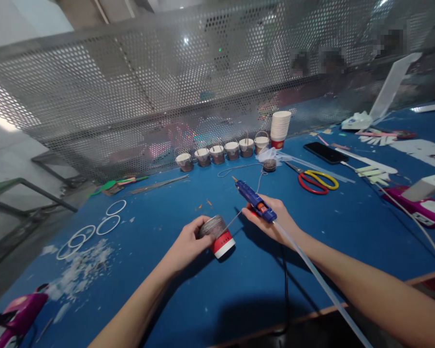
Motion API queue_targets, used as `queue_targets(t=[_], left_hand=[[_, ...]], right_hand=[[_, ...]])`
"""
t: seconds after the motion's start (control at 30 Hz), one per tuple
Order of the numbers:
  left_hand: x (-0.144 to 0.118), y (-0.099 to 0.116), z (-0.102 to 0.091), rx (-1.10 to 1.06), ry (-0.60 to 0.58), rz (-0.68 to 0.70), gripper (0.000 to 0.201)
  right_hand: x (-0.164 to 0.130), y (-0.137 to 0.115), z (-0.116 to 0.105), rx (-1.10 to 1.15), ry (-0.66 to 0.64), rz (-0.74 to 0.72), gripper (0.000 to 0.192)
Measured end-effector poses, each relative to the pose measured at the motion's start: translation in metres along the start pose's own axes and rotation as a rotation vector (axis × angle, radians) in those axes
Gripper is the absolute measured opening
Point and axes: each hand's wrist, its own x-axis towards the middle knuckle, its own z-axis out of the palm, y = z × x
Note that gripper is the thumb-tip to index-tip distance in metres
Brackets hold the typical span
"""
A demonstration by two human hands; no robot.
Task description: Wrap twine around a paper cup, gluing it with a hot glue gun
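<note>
My left hand (189, 244) grips a red and white paper cup (223, 244), tilted on its side above the table. Grey-brown cord (213, 227) is wound round one end of the cup, and a strand runs from it towards my right hand (275, 220). That hand is closed round a blue hot glue gun (255, 200), whose nozzle points up and left, away from the cup. A long clear glue stick (311, 266) trails out of the gun's back. Beyond the gun, a small ball of cord (269, 165) lies with loose loops.
Several cord-wrapped cups (232, 151) line the mesh screen (130, 96), beside a stack of paper cups (281, 126). Scissors (315, 181) and a phone (325, 152) lie to the right. White rings (108, 224) and scraps lie left; purple power strips (420, 208) sit at both sides.
</note>
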Motion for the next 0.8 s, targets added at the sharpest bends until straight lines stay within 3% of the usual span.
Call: queue_targets(t=[0.8], left_hand=[[-0.0060, 0.0049, -0.0018, -0.024, 0.062, 0.091, 0.019]], right_hand=[[-0.0027, 0.0058, 0.0070, 0.033, -0.062, 0.041, 0.018]])
